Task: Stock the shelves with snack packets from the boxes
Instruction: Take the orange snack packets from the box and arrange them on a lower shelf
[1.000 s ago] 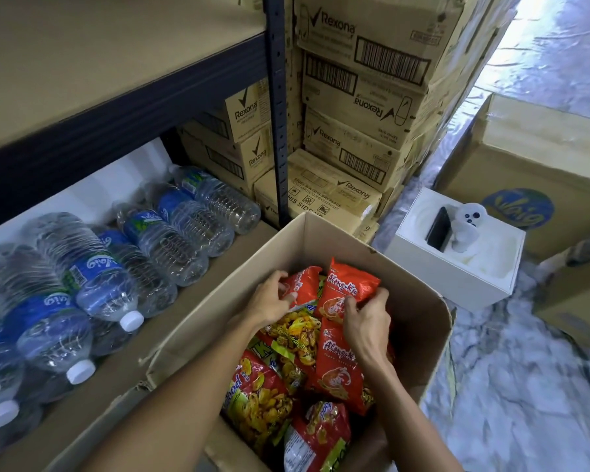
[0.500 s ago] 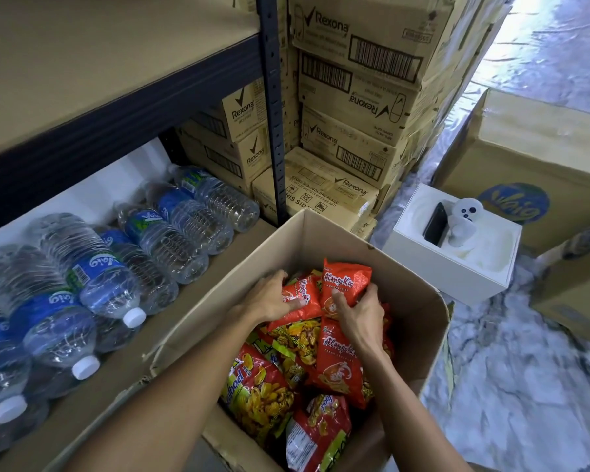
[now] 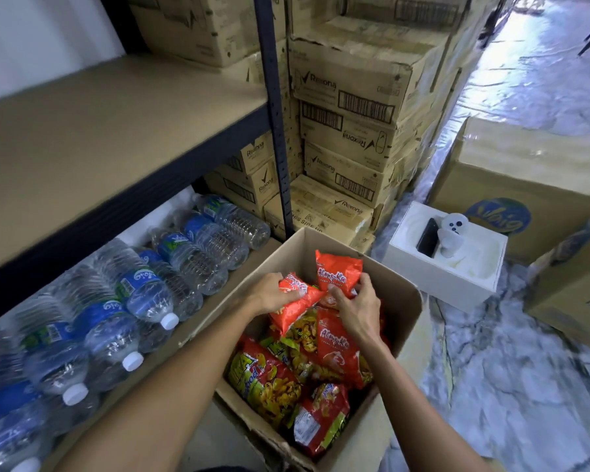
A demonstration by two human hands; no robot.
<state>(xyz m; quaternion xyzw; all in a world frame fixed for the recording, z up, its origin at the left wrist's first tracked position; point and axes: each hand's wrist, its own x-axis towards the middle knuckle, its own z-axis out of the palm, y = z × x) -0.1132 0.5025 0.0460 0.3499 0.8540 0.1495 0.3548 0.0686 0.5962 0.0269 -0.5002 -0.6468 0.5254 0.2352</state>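
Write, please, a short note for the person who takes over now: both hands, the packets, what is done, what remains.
Left hand: grip round a red snack packet, in the open cardboard box.
Right hand: grip round an upright Alang-Ku packet, at the box's far end.
Other packets lie in the box.
Done: no packet shows on the shelf.
Left: carry both there, then the rest.

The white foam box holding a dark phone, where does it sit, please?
The white foam box sits on the marbled floor at the head view's right, between the open cardboard snack box and the blue-logo brown carton.
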